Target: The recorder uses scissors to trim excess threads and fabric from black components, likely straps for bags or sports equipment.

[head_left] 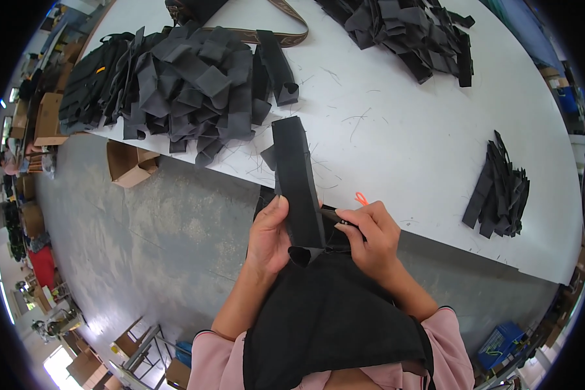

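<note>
A long black fabric strap (297, 179) stands nearly upright, leaning slightly left at the top. It is flat and matte with straight edges, and its lower end curls into a small open fold. Its upper half lies over the edge of the white table (396, 130), while its lower half hangs off the table's near edge. A thin dark tool (335, 215) with an orange tip (361, 198) touches the strap's right edge about two thirds of the way down, pointing left, just off the table edge.
</note>
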Motion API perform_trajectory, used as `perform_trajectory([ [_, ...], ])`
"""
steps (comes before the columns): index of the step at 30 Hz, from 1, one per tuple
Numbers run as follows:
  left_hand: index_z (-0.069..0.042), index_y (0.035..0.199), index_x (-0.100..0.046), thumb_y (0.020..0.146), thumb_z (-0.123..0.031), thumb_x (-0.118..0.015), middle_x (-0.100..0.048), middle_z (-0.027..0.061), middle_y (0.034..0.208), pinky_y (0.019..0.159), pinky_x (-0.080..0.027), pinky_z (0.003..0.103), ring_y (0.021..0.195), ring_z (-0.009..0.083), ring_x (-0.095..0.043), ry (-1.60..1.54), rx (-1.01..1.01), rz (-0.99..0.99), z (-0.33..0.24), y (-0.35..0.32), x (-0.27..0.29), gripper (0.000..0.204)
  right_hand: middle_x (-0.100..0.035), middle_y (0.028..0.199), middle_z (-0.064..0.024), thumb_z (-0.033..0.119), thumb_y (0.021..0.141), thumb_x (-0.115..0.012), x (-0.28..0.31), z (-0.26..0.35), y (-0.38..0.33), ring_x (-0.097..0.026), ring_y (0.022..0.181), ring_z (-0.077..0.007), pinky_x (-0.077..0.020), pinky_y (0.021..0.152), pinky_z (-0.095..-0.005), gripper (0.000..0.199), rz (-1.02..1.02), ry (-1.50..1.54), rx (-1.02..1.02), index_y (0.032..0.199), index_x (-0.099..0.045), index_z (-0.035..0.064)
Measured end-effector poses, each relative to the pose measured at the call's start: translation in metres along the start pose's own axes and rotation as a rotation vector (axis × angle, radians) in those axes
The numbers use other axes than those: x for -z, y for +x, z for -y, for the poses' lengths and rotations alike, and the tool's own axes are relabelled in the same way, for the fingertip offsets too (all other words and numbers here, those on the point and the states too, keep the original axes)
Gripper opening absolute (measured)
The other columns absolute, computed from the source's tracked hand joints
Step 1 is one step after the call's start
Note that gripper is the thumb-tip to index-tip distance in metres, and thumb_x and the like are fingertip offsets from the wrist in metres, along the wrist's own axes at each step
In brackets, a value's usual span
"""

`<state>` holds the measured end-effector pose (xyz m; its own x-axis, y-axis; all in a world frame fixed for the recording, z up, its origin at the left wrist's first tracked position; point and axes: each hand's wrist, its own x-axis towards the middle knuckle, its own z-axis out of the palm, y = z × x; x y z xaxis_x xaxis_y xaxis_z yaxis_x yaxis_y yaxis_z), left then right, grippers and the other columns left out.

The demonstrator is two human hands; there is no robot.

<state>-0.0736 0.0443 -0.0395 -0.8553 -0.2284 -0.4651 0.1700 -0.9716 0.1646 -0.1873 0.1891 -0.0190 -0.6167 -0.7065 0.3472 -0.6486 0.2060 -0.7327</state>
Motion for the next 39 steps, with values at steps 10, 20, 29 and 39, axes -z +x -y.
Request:
perform_trajectory([
  [10, -0.003, 0.134, -0.038, 0.094, -0.017, -0.035, -0.055, 0.008, 0.084, 0.051, -0.043, 0.024, 0.062, 0.0125, -0.049, -0.137, 0.153, -0.037, 0.01, 0.012, 0.007, 0.043, -0.049, 0.091, -0.0081, -0.006, 0.075, -0.064, -0.032, 0.017, 0.013, -0.056, 0.069, -0.014, -0.0461, 0.059, -0.0278, 0.023, 0.092, 0.468, -0.251, 0.096, -0.061, 0.0011],
  [20, 0.006, 0.131, -0.037, 0.091, -0.017, -0.032, -0.047, 0.0035, 0.084, 0.07, -0.045, 0.024, 0.078, 0.0145, -0.047, -0.156, 0.094, 0.139, 0.014, 0.013, 0.014, 0.046, -0.055, 0.082, -0.0089, -0.004, 0.065, -0.069, -0.029, 0.014, -0.002, -0.057, 0.072, -0.0236, -0.046, 0.059, -0.0306, 0.031, 0.104, 0.213, -0.031, 0.094, -0.062, 0.0038],
  [29, 0.007, 0.131, -0.036, 0.092, -0.017, -0.031, -0.046, 0.0036, 0.08, 0.081, -0.042, 0.027, 0.08, 0.0152, -0.046, -0.157, 0.083, 0.125, 0.018, 0.014, 0.007, 0.046, -0.054, 0.086, -0.009, -0.007, 0.065, -0.069, -0.032, 0.016, -0.004, -0.056, 0.076, -0.0218, -0.0479, 0.066, -0.0298, 0.032, 0.165, 0.302, -0.064, 0.096, -0.065, 0.0025],
  [39, 0.005, 0.131, -0.039, 0.094, -0.019, -0.028, -0.043, 0.0037, 0.083, 0.076, -0.044, 0.025, 0.078, 0.0155, -0.046, -0.163, 0.072, 0.059, 0.022, 0.007, -0.002, 0.045, -0.055, 0.077, -0.0091, -0.006, 0.062, -0.071, -0.037, 0.021, -0.006, -0.057, 0.071, -0.0238, -0.0479, 0.064, -0.0302, 0.031, 0.1, 0.175, 0.045, 0.091, -0.067, 0.0033],
])
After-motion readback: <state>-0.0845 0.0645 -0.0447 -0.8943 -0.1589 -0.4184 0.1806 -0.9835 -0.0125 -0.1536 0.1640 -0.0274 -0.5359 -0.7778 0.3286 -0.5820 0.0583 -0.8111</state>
